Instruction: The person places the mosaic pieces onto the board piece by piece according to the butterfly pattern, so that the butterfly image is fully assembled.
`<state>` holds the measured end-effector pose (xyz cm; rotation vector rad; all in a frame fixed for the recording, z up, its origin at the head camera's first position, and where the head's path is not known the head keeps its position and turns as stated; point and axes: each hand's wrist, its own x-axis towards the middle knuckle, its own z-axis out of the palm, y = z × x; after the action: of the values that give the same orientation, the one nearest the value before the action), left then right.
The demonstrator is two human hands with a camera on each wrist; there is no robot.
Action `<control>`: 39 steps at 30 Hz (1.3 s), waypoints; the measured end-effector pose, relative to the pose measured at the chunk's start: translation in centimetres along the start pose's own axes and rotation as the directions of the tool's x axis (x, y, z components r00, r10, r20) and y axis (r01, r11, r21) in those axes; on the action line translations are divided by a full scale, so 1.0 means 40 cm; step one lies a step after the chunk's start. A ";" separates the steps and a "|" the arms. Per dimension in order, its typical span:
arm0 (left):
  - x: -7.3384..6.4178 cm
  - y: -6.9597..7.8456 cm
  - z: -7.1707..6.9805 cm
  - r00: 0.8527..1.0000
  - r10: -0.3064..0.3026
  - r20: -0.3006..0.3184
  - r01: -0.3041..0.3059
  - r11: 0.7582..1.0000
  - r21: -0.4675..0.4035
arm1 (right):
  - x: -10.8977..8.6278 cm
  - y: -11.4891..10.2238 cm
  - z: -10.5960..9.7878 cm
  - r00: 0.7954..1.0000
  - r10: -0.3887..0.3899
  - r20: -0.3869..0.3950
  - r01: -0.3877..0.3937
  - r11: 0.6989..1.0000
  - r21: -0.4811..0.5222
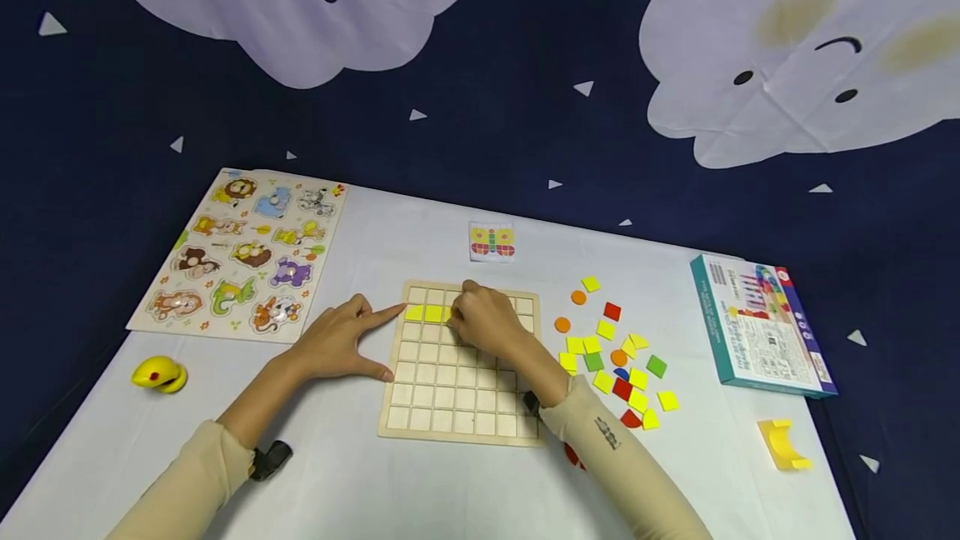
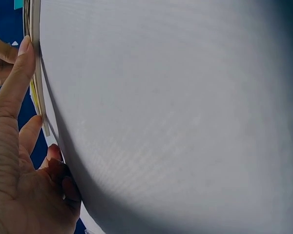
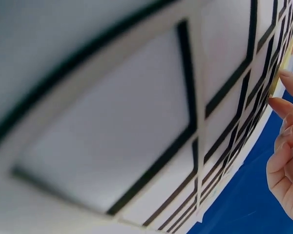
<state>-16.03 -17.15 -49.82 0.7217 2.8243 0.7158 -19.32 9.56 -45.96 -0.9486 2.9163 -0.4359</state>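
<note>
A wooden grid board (image 1: 432, 375) lies on the white table, with yellow tiles (image 1: 432, 313) in its second row from the back, at the left. My left hand (image 1: 333, 342) steadies the board's left side; its index finger and thumb are stretched out and touch the edge. Over the same row, my right hand (image 1: 483, 319) has its fingers bent and pinches a yellow tile (image 3: 275, 84) at a cell beside the placed ones. Most of that tile is hidden by the fingers. A small card (image 1: 492, 242) with a butterfly pattern lies behind the board.
Loose coloured pieces (image 1: 622, 389), squares and rounded shapes, are scattered right of the board. An animal puzzle (image 1: 251, 252) lies at the back left, near a yellow toy (image 1: 160, 374). A box (image 1: 761, 323) and a yellow curved block (image 1: 783, 444) are at the right.
</note>
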 end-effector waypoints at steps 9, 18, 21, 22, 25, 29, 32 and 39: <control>-0.007 -0.003 -0.002 1.000 -0.013 -0.010 0.014 1.000 0.005 | -0.038 0.059 -0.046 0.995 0.103 0.009 -0.103 0.995 0.005; -0.005 -0.003 -0.002 1.000 -0.022 0.001 0.022 1.000 0.006 | -0.127 0.173 -0.088 0.974 0.225 -0.019 -0.225 0.974 -0.012; -0.004 -0.002 -0.003 1.000 -0.021 0.004 0.021 1.000 0.009 | -0.160 0.204 -0.097 0.963 0.270 -0.025 -0.270 0.963 -0.008; -0.003 -0.002 -0.003 1.000 -0.020 0.005 0.020 1.000 0.009 | -0.171 0.213 -0.100 0.958 0.287 -0.023 -0.287 0.958 -0.002; -0.002 -0.002 -0.004 1.000 -0.021 0.006 0.021 1.000 0.012 | -0.196 0.234 -0.103 0.946 0.324 -0.015 -0.324 0.946 0.004; -0.002 -0.001 -0.004 1.000 -0.025 0.009 0.025 1.000 0.008 | -0.219 0.253 -0.099 0.939 0.343 -0.012 -0.343 0.939 -0.019; -0.001 0.000 -0.002 1.000 -0.027 0.013 0.027 1.000 0.001 | -0.230 0.259 -0.095 0.937 0.349 -0.014 -0.350 0.936 -0.036; 0.002 0.001 0.002 0.999 -0.030 0.018 0.030 1.000 -0.004 | -0.242 0.266 -0.085 0.939 0.344 -0.017 -0.344 0.938 -0.047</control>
<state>-16.05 -17.04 -49.88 0.6797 2.8108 0.7062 -17.96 24.28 -46.08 -0.4203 3.0233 -0.3460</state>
